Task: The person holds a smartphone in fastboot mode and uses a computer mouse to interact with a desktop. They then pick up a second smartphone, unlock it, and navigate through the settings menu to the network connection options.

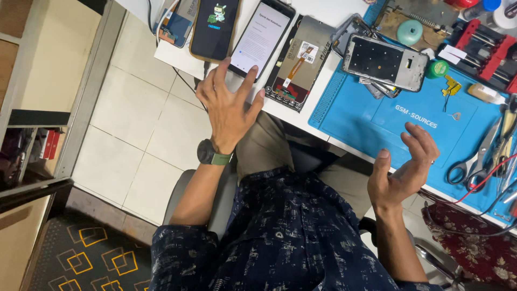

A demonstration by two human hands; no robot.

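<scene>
- While the person sits at the white surface [301, 116], the left hand [229, 105] hovers with fingers spread, its grip released and grasping nothing; fingertips lie over the lower edge of a lit phone [262, 36] showing a white text screen.
- Left wrist: a dark watch [211, 153] on a green strap.
- Right hand [404, 170]: raised palm-up at the near edge of the blue mat [377, 116], fingers loosely curled, grip released and empty; a ring shows on one finger.
- Just left of the lit phone: a second phone [216, 24] with a dark screen and a small figure on it.
- Just right of the lit phone: a bare display panel [299, 62], face down, with an orange flex cable.
- On the blue mat, well apart from both hands: an opened phone frame [385, 60], a green round container [439, 68], scissors [474, 161] and tweezers at the right edge.
- Below: tiled floor [140, 124] and patterned shirt [280, 237].
</scene>
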